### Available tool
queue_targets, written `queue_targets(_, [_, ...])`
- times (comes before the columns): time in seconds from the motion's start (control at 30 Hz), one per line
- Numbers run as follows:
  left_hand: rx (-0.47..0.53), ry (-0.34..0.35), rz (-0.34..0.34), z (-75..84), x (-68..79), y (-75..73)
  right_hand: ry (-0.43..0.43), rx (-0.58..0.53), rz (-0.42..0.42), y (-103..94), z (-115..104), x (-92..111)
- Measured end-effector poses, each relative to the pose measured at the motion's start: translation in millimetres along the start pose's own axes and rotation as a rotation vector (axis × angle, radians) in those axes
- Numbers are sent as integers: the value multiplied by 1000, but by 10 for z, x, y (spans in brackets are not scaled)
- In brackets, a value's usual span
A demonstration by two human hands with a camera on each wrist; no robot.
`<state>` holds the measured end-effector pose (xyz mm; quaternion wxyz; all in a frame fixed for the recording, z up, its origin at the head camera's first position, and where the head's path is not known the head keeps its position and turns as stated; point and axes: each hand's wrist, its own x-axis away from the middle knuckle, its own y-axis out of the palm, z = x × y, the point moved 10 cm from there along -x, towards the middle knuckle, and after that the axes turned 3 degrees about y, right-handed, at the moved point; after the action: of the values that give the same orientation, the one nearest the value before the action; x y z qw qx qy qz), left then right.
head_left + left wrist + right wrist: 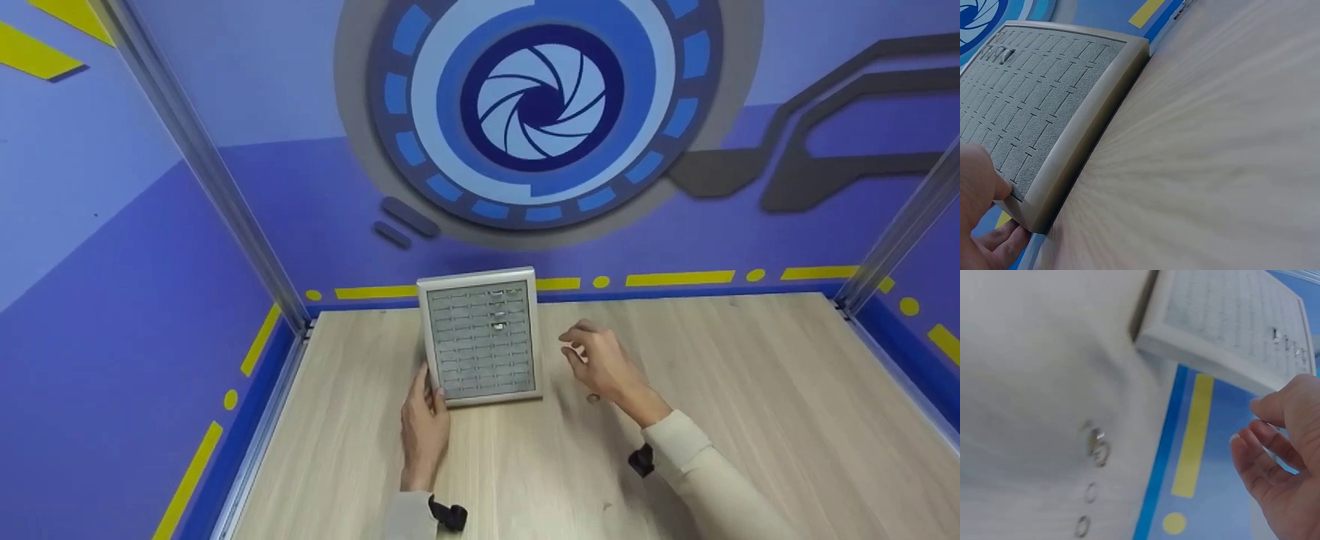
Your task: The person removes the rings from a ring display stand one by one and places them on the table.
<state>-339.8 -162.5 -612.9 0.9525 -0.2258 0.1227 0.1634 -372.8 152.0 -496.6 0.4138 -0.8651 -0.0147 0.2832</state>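
Observation:
A ring display board (480,345) with a silver frame and grey slotted padding stands tilted up on the table. Several silver rings (499,326) sit in its upper right slots. My left hand (425,435) grips the lower left corner, thumb on the front and fingers behind, as the left wrist view shows. To the right of the board, my right hand (600,360) is raised with bent, loose fingers; in the right wrist view no object shows between thumb and fingertips. Below it, loose rings (1100,453) lie on the table, one ring (593,398) showing under the hand.
The wooden table (345,450) is bounded by a blue back wall (300,187) with yellow marks and by side walls with metal corner posts (217,172). Further single rings (1082,526) lie on the table beyond the loose pair.

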Motion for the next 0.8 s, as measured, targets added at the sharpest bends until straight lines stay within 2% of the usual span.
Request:
queue_targets(0.3, [-4,18,7,8,16,-8,-98,-74,124,-56,-277,-284])
queue_targets(0.53, [7,9,9,-32,3,-12,-103,-91,178,-92,-425,-486])
queue_targets(0.8, [86,22,0,-119,21,15,-124,-111,230,-60,-551,-642])
